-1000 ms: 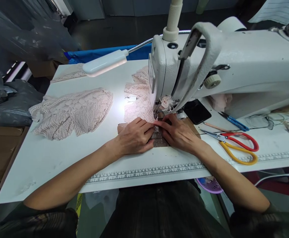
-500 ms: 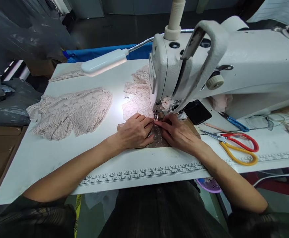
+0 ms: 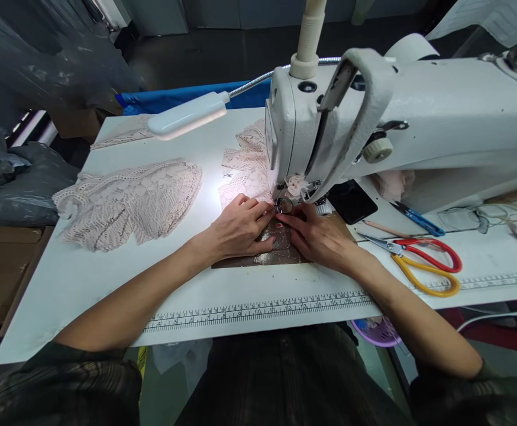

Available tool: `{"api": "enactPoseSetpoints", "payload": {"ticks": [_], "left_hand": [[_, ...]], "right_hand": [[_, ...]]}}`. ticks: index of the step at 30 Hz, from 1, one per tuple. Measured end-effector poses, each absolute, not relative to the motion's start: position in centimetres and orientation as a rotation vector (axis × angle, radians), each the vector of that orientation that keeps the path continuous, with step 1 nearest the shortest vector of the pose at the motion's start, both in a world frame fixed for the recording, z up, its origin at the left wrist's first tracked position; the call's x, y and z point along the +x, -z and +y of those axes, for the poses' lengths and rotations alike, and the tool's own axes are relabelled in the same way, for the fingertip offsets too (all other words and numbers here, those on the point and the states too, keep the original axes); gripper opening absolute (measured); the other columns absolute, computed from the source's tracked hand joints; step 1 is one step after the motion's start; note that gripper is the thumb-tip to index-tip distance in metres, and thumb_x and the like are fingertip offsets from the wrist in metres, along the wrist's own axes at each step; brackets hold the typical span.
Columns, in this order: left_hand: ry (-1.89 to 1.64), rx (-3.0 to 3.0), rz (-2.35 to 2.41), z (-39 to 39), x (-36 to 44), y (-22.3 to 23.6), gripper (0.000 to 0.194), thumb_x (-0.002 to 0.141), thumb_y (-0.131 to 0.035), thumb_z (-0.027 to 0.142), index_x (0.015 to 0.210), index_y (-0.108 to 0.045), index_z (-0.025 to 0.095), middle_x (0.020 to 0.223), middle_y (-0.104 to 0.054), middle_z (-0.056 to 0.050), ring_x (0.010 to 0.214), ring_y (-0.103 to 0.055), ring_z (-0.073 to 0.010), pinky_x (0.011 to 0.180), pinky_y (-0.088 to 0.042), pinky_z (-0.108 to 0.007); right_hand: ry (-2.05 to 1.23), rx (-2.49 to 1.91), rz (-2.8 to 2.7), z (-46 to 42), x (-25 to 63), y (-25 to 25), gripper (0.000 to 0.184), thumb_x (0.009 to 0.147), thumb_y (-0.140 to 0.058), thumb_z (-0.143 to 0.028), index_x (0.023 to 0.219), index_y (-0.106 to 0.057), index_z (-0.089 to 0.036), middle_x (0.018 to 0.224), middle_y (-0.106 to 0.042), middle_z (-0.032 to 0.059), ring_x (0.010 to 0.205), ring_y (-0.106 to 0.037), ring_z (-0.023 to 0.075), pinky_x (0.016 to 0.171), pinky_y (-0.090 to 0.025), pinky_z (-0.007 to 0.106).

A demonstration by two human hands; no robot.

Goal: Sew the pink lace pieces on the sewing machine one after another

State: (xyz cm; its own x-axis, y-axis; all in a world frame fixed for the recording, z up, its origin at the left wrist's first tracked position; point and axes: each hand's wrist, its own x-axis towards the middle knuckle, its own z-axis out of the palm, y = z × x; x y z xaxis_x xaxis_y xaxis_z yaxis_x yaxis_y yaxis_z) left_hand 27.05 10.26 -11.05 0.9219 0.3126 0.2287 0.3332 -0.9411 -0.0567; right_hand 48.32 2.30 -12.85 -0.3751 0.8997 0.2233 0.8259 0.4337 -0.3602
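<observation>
Pale pink lace fabric (image 3: 247,177) lies under the head of a white sewing machine (image 3: 329,118). My left hand (image 3: 239,229) pinches the lace's near edge just left of the presser foot (image 3: 284,206). My right hand (image 3: 320,236) is closed at the same edge, right of the foot, with its index finger pointing in toward it. What its fingertips grip is mostly hidden. Below the fingertips, a small pink-red patch (image 3: 278,225) shows over the brown, shiny machine bed plate (image 3: 280,251). A pink fabric flower (image 3: 296,186) hangs by the needle bar.
Another lace piece (image 3: 129,201) lies on the left of the white table (image 3: 187,284), and more lace (image 3: 123,131) behind it. Scissors with red and yellow handles (image 3: 427,260), a blue thread snipper (image 3: 418,219) and a black phone (image 3: 352,201) lie right. A lamp (image 3: 190,115) overhangs the table.
My left hand has slid slightly forward toward the presser foot. More of the brown plate shows between my hands, with the small pink-red patch now visible. The view has shifted slightly.
</observation>
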Motion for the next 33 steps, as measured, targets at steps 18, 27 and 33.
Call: {"api": "enactPoseSetpoints", "payload": {"ticks": [18, 27, 33], "left_hand": [[0.403, -2.952, -0.530, 10.9, 27.0, 11.7, 0.048, 0.094, -0.047, 0.049, 0.113, -0.065, 0.009, 0.101, -0.064, -0.014, 0.084, -0.058, -0.0247, 0.074, -0.041, -0.041], [0.429, -2.984, -0.641, 10.9, 26.8, 12.0, 0.040, 0.094, -0.050, 0.043, 0.118, -0.065, 0.014, 0.105, -0.064, -0.014, 0.088, -0.058, -0.0250, 0.072, -0.041, -0.039], [0.442, -3.012, -0.665, 11.1, 26.7, 12.0, 0.038, 0.096, -0.049, 0.043, 0.118, -0.064, 0.016, 0.105, -0.063, -0.014, 0.093, -0.058, -0.0259, 0.077, -0.043, -0.041]], "right_hand": [[-0.548, -1.557, -2.001, 3.7, 50.0, 12.4, 0.037, 0.099, -0.040, -0.046, 0.103, -0.063, -0.017, 0.102, -0.065, 0.0107, 0.087, -0.063, 0.0223, 0.078, -0.052, 0.036], [-0.305, -1.558, -2.055, 2.8, 49.6, 14.0, 0.035, 0.097, -0.044, -0.033, 0.126, -0.055, -0.017, 0.115, -0.064, 0.0155, 0.101, -0.064, 0.0285, 0.084, -0.055, 0.045], [-0.168, -1.541, -2.125, 2.5, 49.2, 14.1, 0.036, 0.097, -0.044, -0.030, 0.126, -0.055, -0.012, 0.113, -0.063, 0.0191, 0.105, -0.062, 0.0303, 0.088, -0.054, 0.047]]}}
